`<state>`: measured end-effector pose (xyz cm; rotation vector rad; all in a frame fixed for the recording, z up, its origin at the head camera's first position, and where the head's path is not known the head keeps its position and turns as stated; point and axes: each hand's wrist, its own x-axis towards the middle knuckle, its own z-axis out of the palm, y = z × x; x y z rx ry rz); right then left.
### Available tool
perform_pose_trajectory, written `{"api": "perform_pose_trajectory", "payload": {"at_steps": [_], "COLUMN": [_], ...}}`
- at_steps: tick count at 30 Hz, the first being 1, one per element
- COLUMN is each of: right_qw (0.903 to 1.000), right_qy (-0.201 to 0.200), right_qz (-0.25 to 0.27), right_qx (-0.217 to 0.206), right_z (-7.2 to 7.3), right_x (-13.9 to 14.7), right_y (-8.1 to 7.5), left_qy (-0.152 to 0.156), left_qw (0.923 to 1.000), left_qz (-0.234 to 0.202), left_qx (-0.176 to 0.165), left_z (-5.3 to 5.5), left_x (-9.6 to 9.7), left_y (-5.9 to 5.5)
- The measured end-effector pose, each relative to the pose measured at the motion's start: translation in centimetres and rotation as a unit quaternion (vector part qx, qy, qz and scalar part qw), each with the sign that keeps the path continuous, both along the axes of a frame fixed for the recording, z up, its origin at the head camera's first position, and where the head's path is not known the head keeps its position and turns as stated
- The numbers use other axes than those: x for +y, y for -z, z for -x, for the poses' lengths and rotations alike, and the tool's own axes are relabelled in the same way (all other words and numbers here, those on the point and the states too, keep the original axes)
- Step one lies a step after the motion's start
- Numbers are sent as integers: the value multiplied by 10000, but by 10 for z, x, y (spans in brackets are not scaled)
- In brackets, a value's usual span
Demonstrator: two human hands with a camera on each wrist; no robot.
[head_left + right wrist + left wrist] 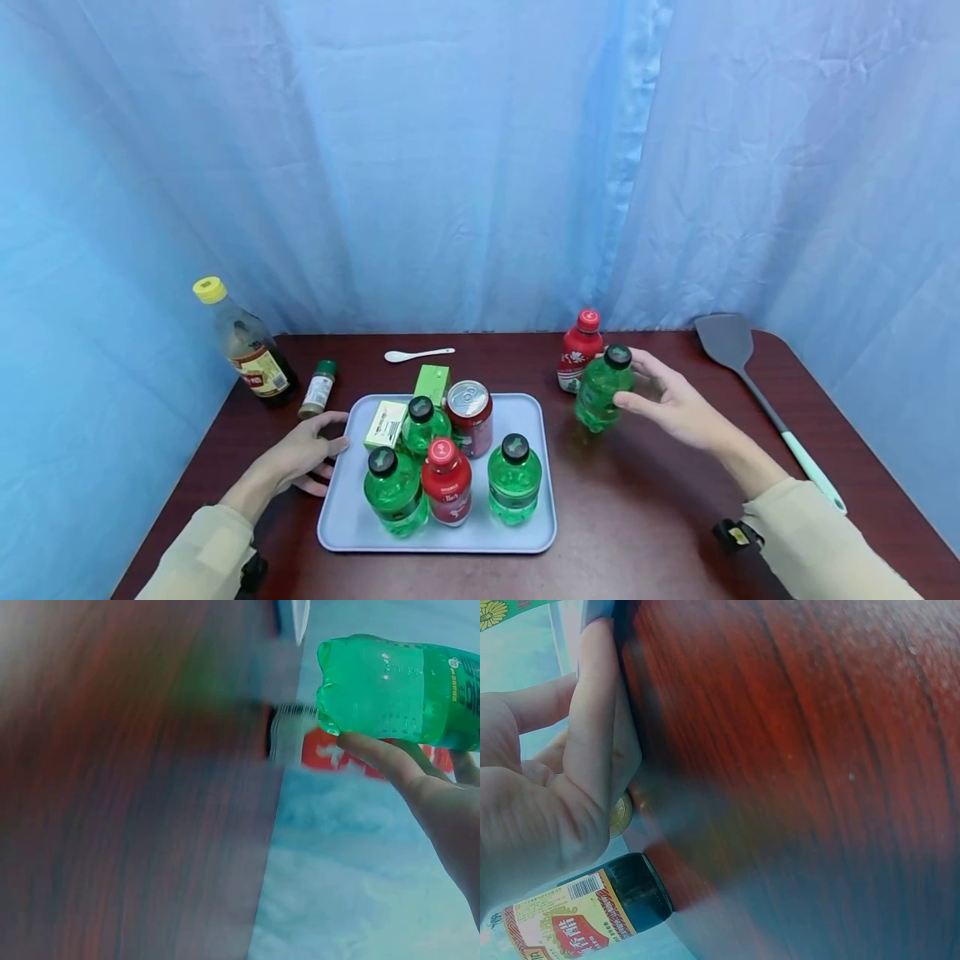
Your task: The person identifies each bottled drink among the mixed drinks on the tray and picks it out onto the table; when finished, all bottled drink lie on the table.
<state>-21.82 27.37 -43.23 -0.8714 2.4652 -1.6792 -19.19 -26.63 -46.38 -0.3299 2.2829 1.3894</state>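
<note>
My right hand [675,406] holds a small green soda bottle [600,390] with a black cap, tilted a little, to the right of the tray. In the right wrist view, the green bottle [397,690] hangs clear of the table, the fingers along its side. At the tray's left edge, my left hand [300,454] grips the rim of the light-blue tray [341,517]. On the tray stand several green bottles [514,479], a red bottle [447,483], a red can [471,417] and two small boxes [387,423].
Another red bottle [576,354] stands just behind the held one. A vinegar bottle [258,358] and a green-capped spice jar [317,392] are beyond my left hand. A white spoon [420,355] lies behind the tray; a spatula [761,396] lies at the right.
</note>
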Motion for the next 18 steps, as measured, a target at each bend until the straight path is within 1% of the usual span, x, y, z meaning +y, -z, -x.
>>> {"api": "perform_pose_trajectory", "payload": {"at_steps": [2,4,8,12,15,18], "right_qw": [9999,9993,9952,9893,9860,9833], "right_qy": [126,349,973,1457,1664,1815], "right_qz": [75,114,86,94,110,-6], "right_qx": [-33,-43,-36,-72,-88,-97], "right_z": [5,9,15,21,26,31], "right_x": [7,14,25,33,39,44], "right_y": [0,0,1,6,11,14], "left_qy": [2,8,-25,-42,-54,-59], "left_qw": [10000,10000,10000,10000,10000,10000], "left_qz": [-2,8,35,51,40,41], "left_qx": [6,6,18,-4,-30,-30], "left_z": [0,0,0,0,1,1], "left_x": [0,0,0,-1,-1,0], "left_y": [-1,-1,-1,1,1,1]}}
